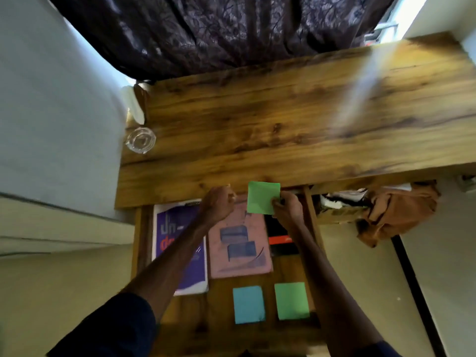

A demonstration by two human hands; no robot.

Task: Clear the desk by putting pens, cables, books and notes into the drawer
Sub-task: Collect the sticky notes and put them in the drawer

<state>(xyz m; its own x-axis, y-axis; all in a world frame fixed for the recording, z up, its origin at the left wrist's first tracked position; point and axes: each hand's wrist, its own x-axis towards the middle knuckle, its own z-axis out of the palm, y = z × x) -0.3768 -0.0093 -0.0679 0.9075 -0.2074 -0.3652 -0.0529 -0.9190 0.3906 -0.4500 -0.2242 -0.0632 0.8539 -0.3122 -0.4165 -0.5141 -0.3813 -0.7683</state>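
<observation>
We have the green square paper note (261,197) pinched at its right edge in our right hand (287,210), thumb and fingertips closed on the sheet. It stands nearly upright in the air over the back of the open wooden drawer (140,235), just in front of the edge of the wooden desk (283,119). Our left hand (216,206) hovers just beside it with the fingers curled; we cannot tell whether it holds anything.

We judge the note to be almost weightless and limp: 1 thin sheet, or a very thin pad, that will bend, flutter or crease if squeezed hard. A light edge pinch like this one is enough. It is better laid flat than dropped, since it could drift or slip under a cover.

In the drawer 3 books lie side by side: a purple and white softcover book (167,256), a pink softcover book (239,248) and a black book with a red band (280,238), partly under our right wrist. Nearer us, 2 square pads rest on the drawer floor, a blue sticky-note pad (248,304) and a green sticky-note pad (291,300), slightly apart. The green pad looks to us like the natural landing spot. A clear glass ashtray (141,139) sits at the desk's left edge.
</observation>
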